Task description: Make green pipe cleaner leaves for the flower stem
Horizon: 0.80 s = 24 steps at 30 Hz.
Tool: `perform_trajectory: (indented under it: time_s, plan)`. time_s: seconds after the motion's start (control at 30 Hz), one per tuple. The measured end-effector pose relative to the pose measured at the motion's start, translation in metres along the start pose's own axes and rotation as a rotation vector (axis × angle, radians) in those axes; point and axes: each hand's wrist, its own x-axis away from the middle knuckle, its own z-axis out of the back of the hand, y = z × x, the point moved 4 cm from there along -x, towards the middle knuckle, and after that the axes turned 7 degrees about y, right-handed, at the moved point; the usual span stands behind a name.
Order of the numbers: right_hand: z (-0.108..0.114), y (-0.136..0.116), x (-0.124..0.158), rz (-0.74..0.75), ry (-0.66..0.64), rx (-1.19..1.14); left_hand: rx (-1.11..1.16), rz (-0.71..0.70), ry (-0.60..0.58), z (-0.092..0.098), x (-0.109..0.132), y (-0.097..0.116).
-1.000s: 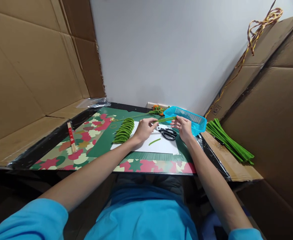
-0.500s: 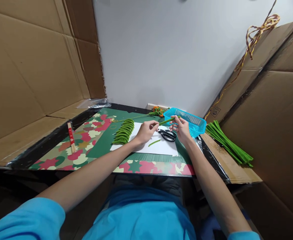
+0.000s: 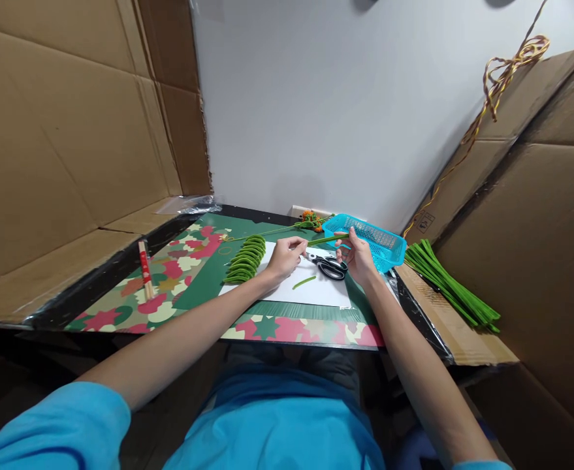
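- At far left, a pair of sticks with red wrapping (image 3: 145,271) lies well apart from my hands.
- Next comes the row of curved green pieces (image 3: 245,259), side by side, at the left end of the white paper (image 3: 279,295). My left hand is the nearer one to it.
- My left hand (image 3: 285,259) pinches the left end of the green strip (image 3: 326,239) between thumb and fingers.
- The strip is in the air between my two hands. Its long axis goes from left to right, with the right end a little higher in the view. I cannot tell if it is one stem or several.
- On the paper, nearer to me than the strip, lie a short loose green piece (image 3: 304,282) and the black-handled scissors (image 3: 330,267).
- My right hand (image 3: 358,259) grips the right end with its fingertips.
- Behind it is the blue basket (image 3: 398,253); farther right, the bundle of green stems (image 3: 450,284).
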Motion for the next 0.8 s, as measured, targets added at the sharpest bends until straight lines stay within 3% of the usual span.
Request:
perform_trajectory:
  time_s: [0.2, 0.43, 0.8]
  plan:
    - [0.005, 0.001, -0.004, -0.064, 0.051, -0.071, 0.041, 0.018, -0.018, -0.007, 0.004, 0.001]
    - [0.007, -0.001, -0.002, -0.011, 0.055, -0.027, 0.127, 0.055, -0.052, -0.01, 0.006, 0.006]
    - [-0.007, 0.007, 0.007, 0.011, -0.1, 0.226, 0.235, 0.147, -0.145, -0.011, 0.011, 0.013]
